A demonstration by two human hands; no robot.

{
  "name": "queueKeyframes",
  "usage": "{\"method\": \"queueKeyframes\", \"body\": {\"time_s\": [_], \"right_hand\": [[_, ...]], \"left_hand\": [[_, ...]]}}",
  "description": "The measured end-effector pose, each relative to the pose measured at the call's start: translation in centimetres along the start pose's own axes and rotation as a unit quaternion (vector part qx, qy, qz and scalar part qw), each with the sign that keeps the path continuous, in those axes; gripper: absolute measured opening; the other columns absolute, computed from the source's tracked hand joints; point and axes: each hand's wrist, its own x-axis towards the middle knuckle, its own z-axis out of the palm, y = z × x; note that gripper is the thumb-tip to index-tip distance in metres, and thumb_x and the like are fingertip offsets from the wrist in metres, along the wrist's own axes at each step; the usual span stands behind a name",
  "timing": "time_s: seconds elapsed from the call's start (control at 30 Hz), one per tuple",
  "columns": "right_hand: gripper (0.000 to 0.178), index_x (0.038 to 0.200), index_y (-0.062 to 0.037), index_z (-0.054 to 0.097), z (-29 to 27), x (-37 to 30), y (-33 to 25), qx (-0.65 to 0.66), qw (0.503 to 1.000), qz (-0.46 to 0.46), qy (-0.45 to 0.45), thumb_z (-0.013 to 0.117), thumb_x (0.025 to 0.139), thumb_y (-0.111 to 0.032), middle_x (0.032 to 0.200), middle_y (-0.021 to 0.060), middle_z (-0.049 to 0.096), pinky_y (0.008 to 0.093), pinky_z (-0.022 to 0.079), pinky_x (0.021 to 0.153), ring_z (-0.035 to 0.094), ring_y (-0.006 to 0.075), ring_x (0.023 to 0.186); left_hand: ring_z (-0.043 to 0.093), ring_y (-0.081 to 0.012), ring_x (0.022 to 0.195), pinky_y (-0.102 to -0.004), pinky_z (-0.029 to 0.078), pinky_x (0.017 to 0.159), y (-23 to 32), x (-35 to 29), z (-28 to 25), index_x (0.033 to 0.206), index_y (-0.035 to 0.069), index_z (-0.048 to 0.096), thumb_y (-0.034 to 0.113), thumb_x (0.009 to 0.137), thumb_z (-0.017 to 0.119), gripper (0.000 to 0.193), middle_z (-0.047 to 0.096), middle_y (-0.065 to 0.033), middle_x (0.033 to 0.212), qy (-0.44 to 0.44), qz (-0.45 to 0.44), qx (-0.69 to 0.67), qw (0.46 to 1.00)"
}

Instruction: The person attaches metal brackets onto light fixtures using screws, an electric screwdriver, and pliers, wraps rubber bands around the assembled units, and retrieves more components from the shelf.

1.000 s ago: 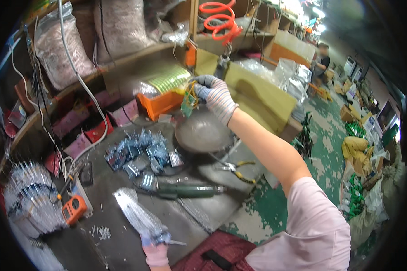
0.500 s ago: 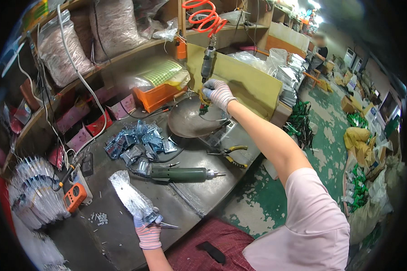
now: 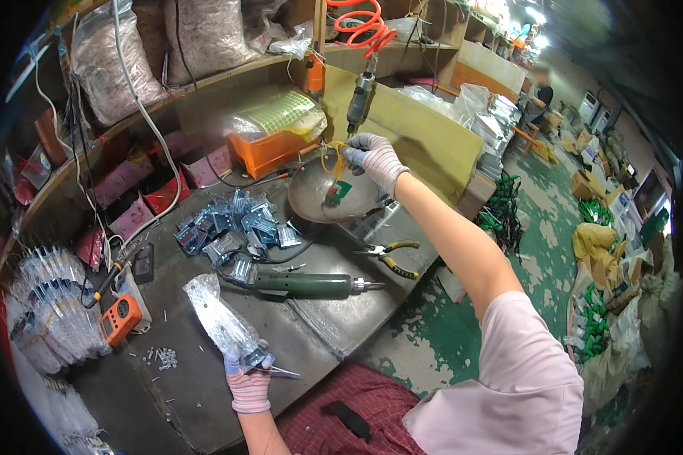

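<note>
My left hand [image 3: 248, 379], in a striped glove, is closed round the lower end of a clear plastic-wrapped bundle [image 3: 218, 315] near the table's front edge. Blue-grey metal and thin metal rods [image 3: 284, 372] stick out by its fingers. My right hand [image 3: 377, 161], also gloved, is raised over a round metal bowl [image 3: 311, 203], its fingers pinching a looped yellow band [image 3: 334, 158]. Below that band a small green and red piece [image 3: 340, 191] shows against the bowl; whether it hangs or lies there I cannot tell. A grey air screwdriver [image 3: 359, 102] hangs just above this hand.
A green electric screwdriver [image 3: 303, 284], yellow-handled pliers [image 3: 391, 258] and a heap of metal brackets [image 3: 235, 224] lie on the dark table. Small screws [image 3: 163, 356], an orange meter [image 3: 121, 318] and wrapped bundles [image 3: 53, 307] are at left. Another person [image 3: 537, 98] is far back.
My right hand has shifted slightly right and down relative to the hanging screwdriver, still pinching the yellow band. The green piece shows lower against the bowl. My left hand keeps its hold.
</note>
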Motion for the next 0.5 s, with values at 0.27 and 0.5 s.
{"method": "queueKeyframes", "body": {"time_s": [0.27,0.5], "right_hand": [[0.019,0.099,0.0008,0.067,-0.4,1.1,1.1,-0.057,0.987,-0.119,0.094,0.069,0.087,-0.013,0.083,0.0056,0.068,0.0289,0.05,0.066,0.059,0.0114,0.07],[0.019,0.099,-0.0017,0.068,-0.6,2.2,-0.2,-0.06,0.998,-0.002,0.034,0.07,0.087,-0.015,0.082,0.0035,0.068,0.0278,0.05,0.061,0.058,0.0111,0.065]], "left_hand": [[0.064,-0.0263,0.083,-0.0377,0.047,0.054,-0.2,-0.2,0.1,0.117,0.01,0.057,0.029,0.08,0.075,0.046,0.064,-0.0078,0.102,0.016,0.002,0.007,1.0],[0.064,-0.0257,0.081,-0.0368,0.047,0.053,0.2,0.0,-0.1,0.116,0.01,0.057,0.03,0.081,0.074,0.044,0.064,-0.0082,0.102,0.016,0.003,0.008,1.0]]}}
